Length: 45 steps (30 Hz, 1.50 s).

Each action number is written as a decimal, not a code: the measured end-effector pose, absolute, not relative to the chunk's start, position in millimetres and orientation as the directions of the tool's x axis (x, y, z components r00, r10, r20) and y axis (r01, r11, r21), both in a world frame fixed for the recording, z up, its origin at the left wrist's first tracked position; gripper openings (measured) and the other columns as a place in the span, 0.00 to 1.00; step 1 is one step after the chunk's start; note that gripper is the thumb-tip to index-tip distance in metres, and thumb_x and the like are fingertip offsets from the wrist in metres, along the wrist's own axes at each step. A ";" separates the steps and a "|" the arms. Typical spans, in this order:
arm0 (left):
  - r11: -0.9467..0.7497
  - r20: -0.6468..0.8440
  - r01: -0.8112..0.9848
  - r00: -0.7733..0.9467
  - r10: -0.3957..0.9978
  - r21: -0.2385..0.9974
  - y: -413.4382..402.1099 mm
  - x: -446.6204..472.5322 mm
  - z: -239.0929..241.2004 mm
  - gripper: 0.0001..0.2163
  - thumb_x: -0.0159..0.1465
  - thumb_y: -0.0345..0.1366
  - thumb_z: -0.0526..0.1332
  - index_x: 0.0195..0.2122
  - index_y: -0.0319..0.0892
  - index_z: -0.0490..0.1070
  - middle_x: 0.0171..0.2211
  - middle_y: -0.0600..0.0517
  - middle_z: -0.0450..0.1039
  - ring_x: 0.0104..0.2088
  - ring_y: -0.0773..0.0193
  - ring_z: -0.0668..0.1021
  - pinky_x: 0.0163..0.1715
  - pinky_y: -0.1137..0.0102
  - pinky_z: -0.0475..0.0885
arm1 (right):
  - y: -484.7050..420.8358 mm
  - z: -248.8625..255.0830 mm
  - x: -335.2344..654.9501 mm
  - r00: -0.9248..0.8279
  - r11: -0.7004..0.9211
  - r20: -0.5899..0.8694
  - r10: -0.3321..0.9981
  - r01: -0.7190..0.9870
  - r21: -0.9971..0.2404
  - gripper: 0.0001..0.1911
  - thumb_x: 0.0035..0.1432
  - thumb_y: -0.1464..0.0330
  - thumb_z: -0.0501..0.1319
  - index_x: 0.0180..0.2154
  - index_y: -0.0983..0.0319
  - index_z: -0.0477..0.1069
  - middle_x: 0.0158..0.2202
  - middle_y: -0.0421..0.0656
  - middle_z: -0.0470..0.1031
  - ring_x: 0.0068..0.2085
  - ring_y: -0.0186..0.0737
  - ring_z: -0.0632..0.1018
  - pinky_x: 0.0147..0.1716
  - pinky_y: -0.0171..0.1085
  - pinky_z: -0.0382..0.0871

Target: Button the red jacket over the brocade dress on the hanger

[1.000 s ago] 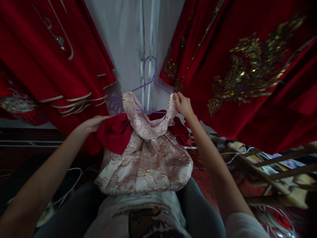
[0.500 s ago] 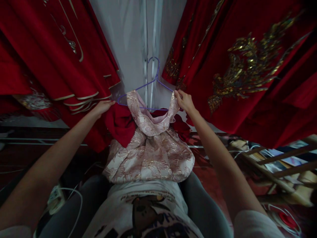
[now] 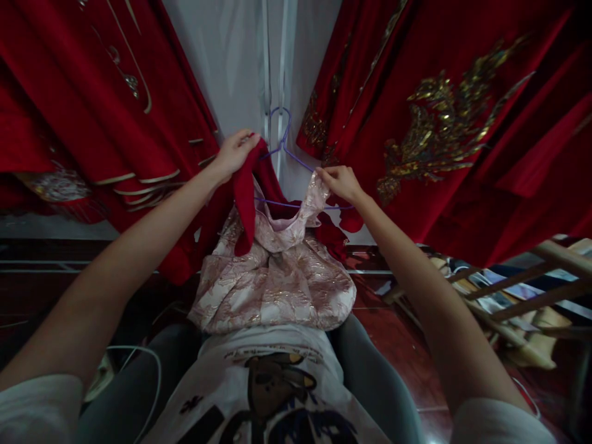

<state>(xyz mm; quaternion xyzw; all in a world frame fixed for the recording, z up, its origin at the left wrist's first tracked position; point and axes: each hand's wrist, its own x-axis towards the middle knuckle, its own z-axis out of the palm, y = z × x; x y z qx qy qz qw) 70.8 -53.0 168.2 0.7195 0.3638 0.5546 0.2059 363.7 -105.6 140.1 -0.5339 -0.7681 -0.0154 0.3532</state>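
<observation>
A pink and gold brocade dress lies bunched over my lap, its neckline raised toward a purple hanger. My left hand is closed on a red cloth garment, lifting it over the hanger's left arm and across the dress's left strap, which it partly covers. At the other strap, my right hand pinches the brocade beside the hanger's right arm. The hanger's hook points up in front of a pale wall. More red cloth shows behind the dress at the right.
Red garments with trim hang at left, and others with gold sequin embroidery at right. A wooden rack with items on it stands at the right. A white cable loops near my left leg.
My left hand has moved up and right from the hanger's left end, raising the red cloth over the strap. The right hand keeps its pinch on the other strap.
</observation>
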 end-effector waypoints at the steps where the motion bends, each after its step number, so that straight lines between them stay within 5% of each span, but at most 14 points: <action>1: -0.664 0.633 0.281 0.206 0.747 0.693 -63.9 80.4 171.9 0.17 0.63 0.50 0.58 0.32 0.39 0.69 0.25 0.55 0.66 0.32 0.66 0.73 0.34 0.71 0.69 | -103.9 143.8 362.6 -0.158 0.405 0.537 0.829 0.831 -0.380 0.26 0.62 0.54 0.51 0.17 0.62 0.59 0.16 0.38 0.60 0.24 0.31 0.65 0.26 0.33 0.54; 5: -0.702 0.503 0.311 0.520 0.690 0.641 -80.4 91.0 177.2 0.18 0.61 0.52 0.58 0.34 0.39 0.73 0.30 0.52 0.71 0.37 0.63 0.75 0.40 0.67 0.70 | -86.6 155.5 357.8 -0.014 0.199 0.283 0.959 0.746 -0.636 0.21 0.60 0.62 0.55 0.17 0.63 0.61 0.16 0.39 0.62 0.23 0.32 0.66 0.25 0.32 0.57; 8: -0.722 0.438 0.470 0.581 0.686 0.508 -58.0 74.8 173.0 0.16 0.58 0.51 0.62 0.33 0.41 0.75 0.37 0.48 0.73 0.46 0.57 0.73 0.49 0.60 0.67 | -69.0 161.2 353.1 -0.152 0.025 -0.071 0.986 0.554 -0.832 0.17 0.63 0.63 0.51 0.28 0.65 0.72 0.21 0.43 0.72 0.24 0.36 0.71 0.28 0.33 0.65; 11: -0.631 0.464 0.687 0.455 0.760 0.360 -25.8 55.1 164.8 0.15 0.54 0.49 0.65 0.33 0.43 0.78 0.47 0.44 0.70 0.57 0.50 0.66 0.57 0.54 0.58 | -52.6 164.0 345.9 -0.285 -0.160 -0.346 0.894 0.518 -0.840 0.25 0.66 0.57 0.46 0.37 0.65 0.76 0.21 0.45 0.74 0.23 0.39 0.72 0.28 0.36 0.68; 15: -0.518 0.307 0.806 0.435 0.847 0.286 -0.3 42.4 149.4 0.15 0.56 0.51 0.61 0.33 0.47 0.78 0.47 0.48 0.71 0.55 0.50 0.68 0.58 0.55 0.57 | -40.7 160.5 335.1 -0.289 -0.296 -0.502 0.816 0.537 -0.790 0.37 0.61 0.44 0.45 0.43 0.69 0.75 0.19 0.47 0.73 0.22 0.43 0.72 0.30 0.42 0.70; 20: -0.556 0.344 0.785 0.460 0.818 0.272 4.4 45.4 121.2 0.16 0.59 0.49 0.57 0.32 0.44 0.77 0.34 0.50 0.72 0.41 0.58 0.73 0.48 0.64 0.66 | -37.4 151.4 330.3 -0.244 -0.325 -0.475 0.846 0.471 -0.820 0.38 0.64 0.47 0.37 0.46 0.69 0.73 0.17 0.45 0.72 0.19 0.42 0.71 0.27 0.39 0.69; 24: -0.545 0.463 0.807 0.402 0.790 0.228 0.3 48.4 103.6 0.16 0.60 0.49 0.56 0.37 0.44 0.77 0.36 0.47 0.70 0.39 0.57 0.73 0.42 0.64 0.67 | -33.6 153.5 338.8 -0.235 -0.277 -0.431 0.871 0.489 -0.827 0.31 0.65 0.50 0.44 0.44 0.67 0.74 0.16 0.42 0.71 0.17 0.37 0.69 0.21 0.34 0.64; 33: -0.443 0.580 0.896 0.348 0.737 0.026 -30.0 62.3 85.0 0.19 0.68 0.45 0.44 0.46 0.40 0.69 0.47 0.39 0.65 0.52 0.46 0.70 0.52 0.54 0.62 | -47.8 152.8 354.0 -0.062 -0.376 -0.487 0.871 0.553 -0.743 0.35 0.60 0.45 0.47 0.45 0.67 0.75 0.26 0.50 0.79 0.25 0.45 0.76 0.29 0.41 0.72; 38: -0.374 0.656 0.926 0.259 0.709 0.039 -36.6 68.1 73.7 0.20 0.69 0.42 0.41 0.47 0.39 0.67 0.49 0.36 0.65 0.54 0.44 0.68 0.52 0.52 0.60 | -43.8 145.9 348.6 -0.007 -0.371 -0.446 0.895 0.545 -0.752 0.34 0.62 0.47 0.43 0.39 0.66 0.75 0.22 0.48 0.77 0.24 0.44 0.76 0.29 0.39 0.73; 42: -0.386 0.676 0.918 0.230 0.700 0.087 -37.9 70.5 69.7 0.19 0.69 0.42 0.41 0.47 0.38 0.68 0.49 0.35 0.65 0.54 0.43 0.67 0.53 0.52 0.59 | -44.5 145.9 351.1 -0.133 -0.377 -0.498 0.857 0.497 -0.782 0.25 0.58 0.50 0.54 0.33 0.65 0.75 0.21 0.48 0.76 0.25 0.45 0.77 0.30 0.41 0.74; 45: -0.389 0.682 0.910 0.194 0.705 0.143 -39.9 71.0 68.2 0.19 0.68 0.42 0.42 0.46 0.39 0.68 0.51 0.35 0.65 0.55 0.42 0.66 0.53 0.50 0.57 | -46.0 146.2 355.4 -0.091 -0.213 -0.330 0.940 0.599 -0.772 0.16 0.55 0.56 0.61 0.28 0.64 0.73 0.19 0.46 0.74 0.22 0.42 0.75 0.28 0.40 0.73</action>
